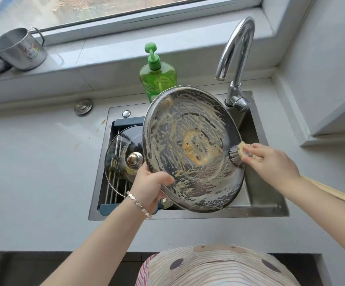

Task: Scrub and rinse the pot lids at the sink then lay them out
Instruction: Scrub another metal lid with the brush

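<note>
Green pump bottle (157,79) at twelve o'clock on the counter (33,162); chrome faucet (236,58) at one o'clock; steel mug (19,49) at ten o'clock on the windowsill (105,52).

A large steel lid (192,149), smeared with brownish suds, tilts above the sink (260,203); a glass lid (122,145) with a shiny knob lies on the rack (113,190).

A: Left hand (150,182)?
B: Gripping soapy metal lid (192,149) at lower rim, tilted over sink (250,212).
A: Right hand (270,162)?
B: Holding brush (236,154); bristles against lid rim opposite left grip. Glass lid (124,155) just beyond that grip, on rack (113,188).
</note>
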Action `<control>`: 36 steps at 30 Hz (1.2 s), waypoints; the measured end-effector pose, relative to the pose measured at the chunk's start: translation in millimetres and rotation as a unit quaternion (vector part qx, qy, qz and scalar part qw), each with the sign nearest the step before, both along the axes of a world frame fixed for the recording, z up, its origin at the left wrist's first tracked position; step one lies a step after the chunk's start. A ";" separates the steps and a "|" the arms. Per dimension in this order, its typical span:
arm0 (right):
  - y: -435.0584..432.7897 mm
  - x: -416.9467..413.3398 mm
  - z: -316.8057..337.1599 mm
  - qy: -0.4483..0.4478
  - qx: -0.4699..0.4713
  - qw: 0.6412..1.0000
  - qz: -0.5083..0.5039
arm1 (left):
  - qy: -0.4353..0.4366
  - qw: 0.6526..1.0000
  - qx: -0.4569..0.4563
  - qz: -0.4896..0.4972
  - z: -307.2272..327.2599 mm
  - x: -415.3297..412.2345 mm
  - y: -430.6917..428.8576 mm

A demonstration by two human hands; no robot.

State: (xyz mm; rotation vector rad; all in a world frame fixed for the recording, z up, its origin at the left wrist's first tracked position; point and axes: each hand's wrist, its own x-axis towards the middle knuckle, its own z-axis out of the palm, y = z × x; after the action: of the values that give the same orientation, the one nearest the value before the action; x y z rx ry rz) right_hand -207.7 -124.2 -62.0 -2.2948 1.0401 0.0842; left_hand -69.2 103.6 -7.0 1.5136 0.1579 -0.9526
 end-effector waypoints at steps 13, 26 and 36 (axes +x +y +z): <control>18.5 8.0 -6.6 -0.034 -0.030 0.995 0.088 | 0.029 0.998 -0.007 -0.047 1.2 2.4 6.4; -11.2 17.1 -9.7 -0.039 -0.051 0.998 -0.018 | 0.014 0.994 0.015 -0.103 -0.8 1.9 2.8; -13.2 55.9 17.7 -0.158 -0.068 0.983 -0.061 | 0.002 0.985 0.038 -0.168 -3.9 -8.7 0.5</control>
State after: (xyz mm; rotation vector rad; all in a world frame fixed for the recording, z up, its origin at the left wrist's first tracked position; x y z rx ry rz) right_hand -151.8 -137.5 -44.3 -2.2611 1.0400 -0.4008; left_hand -77.8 104.1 -10.9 1.6398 -0.0617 -1.2274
